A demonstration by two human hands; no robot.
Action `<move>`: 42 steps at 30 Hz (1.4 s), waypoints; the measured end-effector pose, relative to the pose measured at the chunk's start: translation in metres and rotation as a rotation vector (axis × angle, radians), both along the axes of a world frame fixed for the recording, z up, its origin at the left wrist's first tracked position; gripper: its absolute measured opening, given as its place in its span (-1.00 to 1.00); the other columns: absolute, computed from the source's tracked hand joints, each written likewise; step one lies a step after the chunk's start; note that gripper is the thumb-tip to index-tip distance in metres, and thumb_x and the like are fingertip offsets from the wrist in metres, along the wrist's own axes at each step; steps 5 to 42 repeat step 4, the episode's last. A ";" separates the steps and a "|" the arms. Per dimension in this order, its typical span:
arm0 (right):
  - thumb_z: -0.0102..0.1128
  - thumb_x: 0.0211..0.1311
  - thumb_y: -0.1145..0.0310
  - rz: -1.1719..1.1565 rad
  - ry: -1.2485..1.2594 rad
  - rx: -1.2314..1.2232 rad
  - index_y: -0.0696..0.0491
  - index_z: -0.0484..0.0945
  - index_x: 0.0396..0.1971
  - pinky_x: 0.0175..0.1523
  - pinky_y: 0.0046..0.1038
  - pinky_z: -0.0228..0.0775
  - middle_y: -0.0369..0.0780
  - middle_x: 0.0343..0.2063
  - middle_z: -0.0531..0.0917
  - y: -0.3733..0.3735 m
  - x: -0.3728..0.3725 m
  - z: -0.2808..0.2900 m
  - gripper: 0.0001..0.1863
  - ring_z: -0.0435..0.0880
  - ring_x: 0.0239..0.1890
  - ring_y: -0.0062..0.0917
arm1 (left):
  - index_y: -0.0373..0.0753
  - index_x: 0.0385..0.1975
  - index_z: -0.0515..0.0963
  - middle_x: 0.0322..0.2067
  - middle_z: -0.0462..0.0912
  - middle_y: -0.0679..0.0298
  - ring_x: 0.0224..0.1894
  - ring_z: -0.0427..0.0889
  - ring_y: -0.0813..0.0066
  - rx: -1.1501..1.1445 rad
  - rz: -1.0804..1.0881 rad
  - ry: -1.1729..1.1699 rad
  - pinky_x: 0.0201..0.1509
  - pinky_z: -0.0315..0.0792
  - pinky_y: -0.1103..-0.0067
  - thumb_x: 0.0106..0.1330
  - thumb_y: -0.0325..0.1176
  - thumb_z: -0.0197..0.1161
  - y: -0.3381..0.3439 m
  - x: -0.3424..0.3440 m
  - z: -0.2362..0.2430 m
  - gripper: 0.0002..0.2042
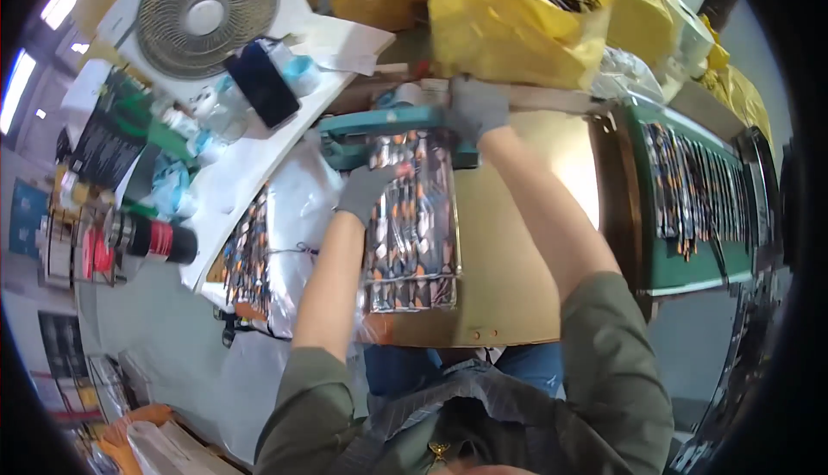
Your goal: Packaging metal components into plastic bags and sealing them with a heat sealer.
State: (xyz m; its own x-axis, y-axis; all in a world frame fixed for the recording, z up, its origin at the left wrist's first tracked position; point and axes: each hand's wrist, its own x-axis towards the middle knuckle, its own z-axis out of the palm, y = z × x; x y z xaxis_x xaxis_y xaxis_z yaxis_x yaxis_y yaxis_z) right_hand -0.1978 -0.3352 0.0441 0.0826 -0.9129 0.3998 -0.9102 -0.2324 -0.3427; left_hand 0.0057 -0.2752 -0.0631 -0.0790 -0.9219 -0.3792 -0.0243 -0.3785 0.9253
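A clear plastic pack (412,242) of dark items with orange and pale patterning lies in front of me, its far end under a teal bar-type bag sealer (384,120). My left hand (366,190), in a grey glove, rests on the pack's left side near the sealer, fingers laid across it. At the right end of the sealer's arm, my gloved right hand (479,109) is closed on it from above. The fingertips of that hand are hidden.
A yellow bag (517,31) of loose pieces stands behind the sealer. On the right, a green tray (690,268) holds rows of similar dark items. At left are a fan (207,16), a phone (263,84), a black bottle (159,239) and a pile of patterned items (247,255).
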 end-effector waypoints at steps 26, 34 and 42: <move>-0.06 0.13 0.23 0.072 0.145 0.153 -0.11 0.58 -0.16 -0.19 -0.28 0.50 -0.16 -0.35 0.68 -0.003 -0.013 -0.011 -0.69 0.68 -0.31 -0.26 | -0.24 0.14 0.35 -0.02 0.53 0.20 0.03 0.50 0.27 -0.352 -0.022 0.002 0.19 0.32 0.29 0.04 -0.27 0.37 -0.014 0.010 -0.033 -0.39; -0.06 0.13 0.23 0.072 0.145 0.153 -0.11 0.58 -0.16 -0.19 -0.28 0.50 -0.16 -0.35 0.68 -0.003 -0.013 -0.011 -0.69 0.68 -0.31 -0.26 | -0.24 0.14 0.35 -0.02 0.53 0.20 0.03 0.50 0.27 -0.352 -0.022 0.002 0.19 0.32 0.29 0.04 -0.27 0.37 -0.014 0.010 -0.033 -0.39; -0.06 0.13 0.23 0.072 0.145 0.153 -0.11 0.58 -0.16 -0.19 -0.28 0.50 -0.16 -0.35 0.68 -0.003 -0.013 -0.011 -0.69 0.68 -0.31 -0.26 | -0.24 0.14 0.35 -0.02 0.53 0.20 0.03 0.50 0.27 -0.352 -0.022 0.002 0.19 0.32 0.29 0.04 -0.27 0.37 -0.014 0.010 -0.033 -0.39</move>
